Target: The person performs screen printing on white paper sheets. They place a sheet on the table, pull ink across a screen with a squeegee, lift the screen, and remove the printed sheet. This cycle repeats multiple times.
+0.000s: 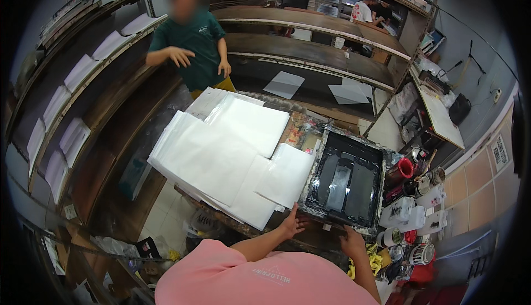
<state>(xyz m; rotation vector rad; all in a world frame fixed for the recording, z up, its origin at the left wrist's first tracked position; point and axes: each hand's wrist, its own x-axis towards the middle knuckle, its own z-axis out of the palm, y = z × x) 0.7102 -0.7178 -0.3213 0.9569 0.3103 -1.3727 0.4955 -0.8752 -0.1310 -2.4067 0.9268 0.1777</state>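
In front of me lies a screen printing frame (380, 194), its mesh smeared with wet black ink. A dark bar that looks like a squeegee (344, 220) lies along its near inner side. My right hand (353, 243) is at the frame's near edge, fingers curled against it, partly hidden from view. My left hand (292, 225) is open with fingers spread, beside the frame's near left corner and the lower edge of a white paper sheet (285, 176). Wide stacks of white paper (210, 158) cover the table to the left.
Across the table stands a person (200, 48) in a green shirt. Shelving racks (310, 20) line the back and left, some holding paper sheets (80, 73). Ink tubs and cans (423, 185) crowd the right side, near a yellow cloth (376, 258). Two people (371, 13) are far behind.
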